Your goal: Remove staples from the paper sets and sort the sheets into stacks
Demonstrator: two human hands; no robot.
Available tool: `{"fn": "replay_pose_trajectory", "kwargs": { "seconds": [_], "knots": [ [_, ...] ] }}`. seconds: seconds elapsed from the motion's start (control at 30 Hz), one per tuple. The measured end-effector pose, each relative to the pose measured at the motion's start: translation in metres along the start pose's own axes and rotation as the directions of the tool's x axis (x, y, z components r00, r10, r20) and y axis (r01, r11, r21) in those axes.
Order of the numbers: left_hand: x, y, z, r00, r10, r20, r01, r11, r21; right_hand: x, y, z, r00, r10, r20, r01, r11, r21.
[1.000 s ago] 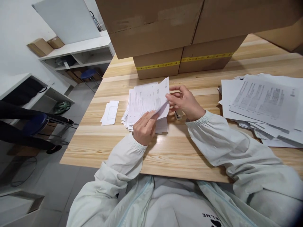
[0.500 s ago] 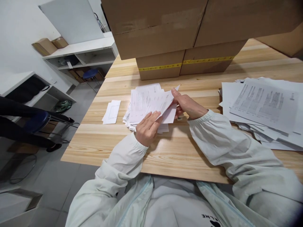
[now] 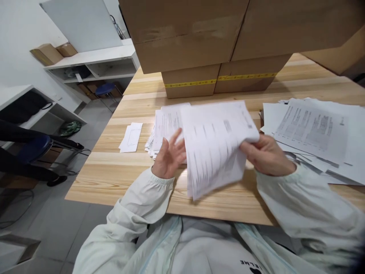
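Printed paper sheets point(image 3: 213, 140) hang tilted above the table, gripped at their right edge by my right hand point(image 3: 266, 154). They look like a few sheets together, slightly blurred by motion. My left hand point(image 3: 170, 155) is open with fingers spread, close to the left edge of those sheets; whether it touches them I cannot tell. Behind and left of it lies a pile of printed papers point(image 3: 164, 125), partly covered by the lifted sheets. Farther left on the table sit small white slips point(image 3: 131, 137).
A larger, loose stack of printed sheets point(image 3: 313, 129) lies at the right. Stacked cardboard boxes point(image 3: 196, 34) stand at the back of the wooden table point(image 3: 114, 179). On the floor at left are a blue stool point(image 3: 35, 148) and another person's legs point(image 3: 31, 167).
My right hand has lifted printed sheets off the pile and swung them right and toward me. My left hand has let go of the papers and spread its fingers.
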State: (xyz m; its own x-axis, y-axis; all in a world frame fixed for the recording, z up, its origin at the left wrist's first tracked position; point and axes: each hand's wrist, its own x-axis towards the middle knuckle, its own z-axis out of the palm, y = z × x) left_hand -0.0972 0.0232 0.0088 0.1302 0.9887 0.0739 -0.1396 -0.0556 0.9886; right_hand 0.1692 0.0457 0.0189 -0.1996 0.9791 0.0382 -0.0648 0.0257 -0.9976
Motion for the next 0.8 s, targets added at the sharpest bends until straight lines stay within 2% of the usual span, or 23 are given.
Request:
{"fn": "replay_pose_trajectory", "kwargs": {
  "seconds": [0.07, 0.13, 0.2, 0.27, 0.37, 0.53, 0.7, 0.8],
  "knots": [
    [-0.004, -0.001, 0.011, 0.957, -0.211, 0.198, 0.261, 0.925, -0.276, -0.019, 0.016, -0.005, 0.997, 0.068, 0.032, -0.066, 0.996, -0.059],
    [-0.009, -0.006, 0.023, 0.904, -0.285, 0.319, 0.411, 0.785, -0.464, -0.029, 0.029, -0.007, 0.988, 0.129, 0.082, -0.121, 0.988, -0.096],
    [-0.014, -0.013, 0.031, 0.874, -0.306, 0.377, 0.478, 0.676, -0.560, -0.033, 0.036, -0.008, 0.977, 0.172, 0.128, -0.161, 0.982, -0.094],
    [-0.016, -0.018, 0.033, 0.869, -0.312, 0.385, 0.491, 0.648, -0.583, -0.033, 0.039, -0.007, 0.969, 0.197, 0.150, -0.188, 0.980, -0.071],
    [-0.015, -0.020, 0.028, 0.871, -0.296, 0.393, 0.477, 0.700, -0.531, -0.030, 0.043, -0.006, 0.967, 0.210, 0.146, -0.213, 0.977, 0.002],
    [-0.011, -0.013, 0.022, 0.869, -0.265, 0.417, 0.455, 0.761, -0.463, -0.028, 0.047, -0.002, 0.977, 0.202, 0.070, -0.212, 0.960, 0.186],
    [-0.011, -0.015, 0.023, 0.853, -0.262, 0.452, 0.477, 0.744, -0.468, -0.027, 0.047, -0.004, 0.979, 0.177, 0.101, -0.193, 0.965, 0.180],
    [-0.011, -0.018, 0.024, 0.837, -0.325, 0.440, 0.525, 0.703, -0.480, -0.028, 0.046, -0.010, 0.980, 0.145, 0.135, -0.160, 0.981, 0.107]
  ]
}}
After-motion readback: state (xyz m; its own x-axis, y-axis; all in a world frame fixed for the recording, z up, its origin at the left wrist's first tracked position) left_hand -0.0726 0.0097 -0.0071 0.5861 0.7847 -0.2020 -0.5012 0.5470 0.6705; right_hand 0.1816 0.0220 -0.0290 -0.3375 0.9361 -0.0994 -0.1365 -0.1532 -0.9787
